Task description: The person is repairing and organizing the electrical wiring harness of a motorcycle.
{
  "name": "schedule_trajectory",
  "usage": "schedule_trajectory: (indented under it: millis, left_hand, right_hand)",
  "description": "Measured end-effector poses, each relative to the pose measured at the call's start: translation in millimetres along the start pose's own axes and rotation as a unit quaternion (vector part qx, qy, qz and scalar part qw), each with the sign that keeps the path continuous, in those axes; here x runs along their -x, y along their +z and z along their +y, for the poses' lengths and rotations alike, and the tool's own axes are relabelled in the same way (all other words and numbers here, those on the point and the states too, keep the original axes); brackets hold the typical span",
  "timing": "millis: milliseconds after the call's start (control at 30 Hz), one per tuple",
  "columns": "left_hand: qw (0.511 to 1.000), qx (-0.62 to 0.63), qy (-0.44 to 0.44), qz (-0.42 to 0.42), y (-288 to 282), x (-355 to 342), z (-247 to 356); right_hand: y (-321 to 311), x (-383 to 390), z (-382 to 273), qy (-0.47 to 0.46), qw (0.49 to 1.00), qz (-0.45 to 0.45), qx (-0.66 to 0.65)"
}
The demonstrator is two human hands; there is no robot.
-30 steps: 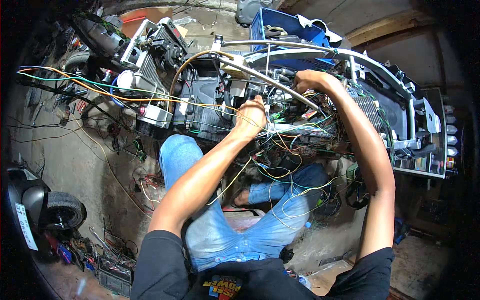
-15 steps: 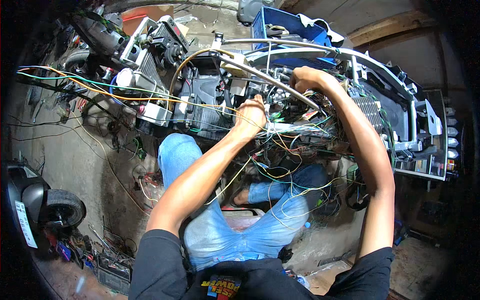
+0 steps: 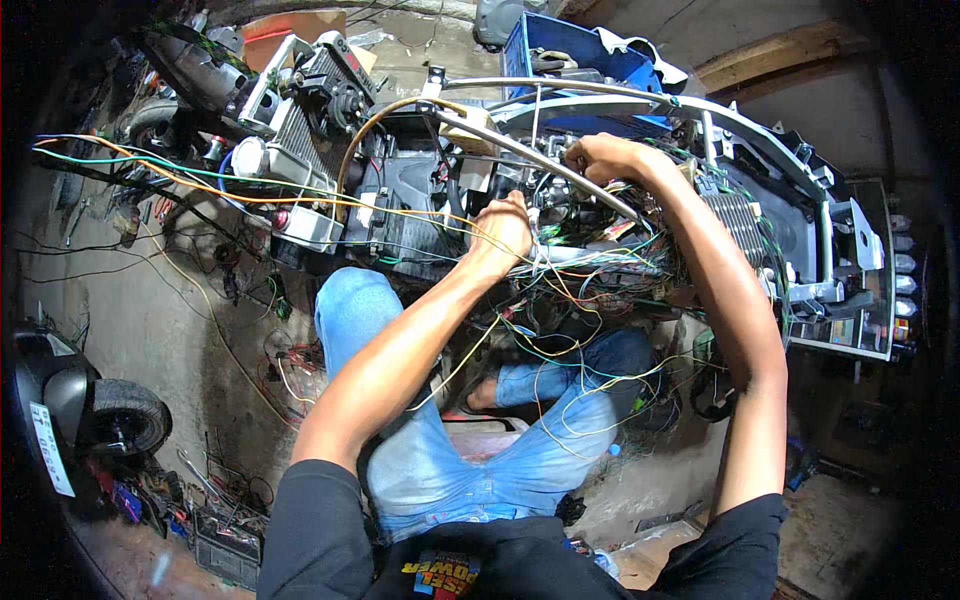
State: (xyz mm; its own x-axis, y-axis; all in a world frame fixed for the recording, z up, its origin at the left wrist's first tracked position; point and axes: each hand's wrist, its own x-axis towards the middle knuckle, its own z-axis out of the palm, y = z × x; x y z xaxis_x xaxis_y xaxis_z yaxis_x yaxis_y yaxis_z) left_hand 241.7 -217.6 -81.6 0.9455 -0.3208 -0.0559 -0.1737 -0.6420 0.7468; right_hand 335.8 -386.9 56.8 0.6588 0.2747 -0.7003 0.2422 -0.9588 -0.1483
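Observation:
A stripped-down scooter [image 3: 545, 205] with bare metal tubing and exposed wiring stretches across the view in front of me. My left hand [image 3: 500, 228] is closed over the middle of it, knuckles up, beside a dark part; whatever its fingers grip is hidden. Farther right, beyond a slanting metal tube [image 3: 545, 160], my right hand [image 3: 607, 158] has its fingers curled down among small metal fittings. What they pinch is too small to make out. A thick bundle of loose wires [image 3: 600, 258] hangs along the near side, below both hands.
Behind the frame stands a blue crate [image 3: 520, 50] with parts inside. Long coloured wires [image 3: 200, 178] run out leftward past a finned radiator [image 3: 315, 140]. My jeans-clad knees [image 3: 355, 300] are close under the wiring. A wheel [image 3: 128, 415] and a dark tool bin [image 3: 225, 550] are at lower left.
My right hand has shifted slightly left, its fingers reaching a little farther over the fittings. My left hand stays in the same place.

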Motion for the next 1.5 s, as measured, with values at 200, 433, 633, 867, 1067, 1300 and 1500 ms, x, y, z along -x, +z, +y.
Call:
schedule_trajectory:
  millis: [200,433,633,867,1067,1300,1500]
  left_hand:
    - [1.0,-0.006,0.003,-0.009,-1,0,3]
    - [1.0,-0.011,-0.004,-0.02,-1,0,1]
    - [1.0,-0.015,0.015,-0.007,-5,3,3]
    - [1.0,-0.024,0.014,-0.007,-1,2,1]
    - [1.0,-0.008,0.019,0.013,7,-2,0]
    - [1.0,-0.008,0.02,-0.005,-2,1,3]
    - [0.997,0.045,0.055,0.018,2,2,-2]
  right_hand:
    - [13,-13,17,0.005,1.0,-0.02,0.024]
    - [19,-23,30,-0.025,0.997,-0.026,0.067]
    - [22,-27,38,-0.049,0.993,-0.033,0.106]
    - [17,-25,33,-0.074,0.986,-0.037,0.143]
    - [15,-25,25,0.01,0.987,-0.076,0.144]
    - [6,-12,11,-0.001,0.989,-0.078,0.128]
    - [-1,-6,-8,0.036,0.993,-0.083,0.076]
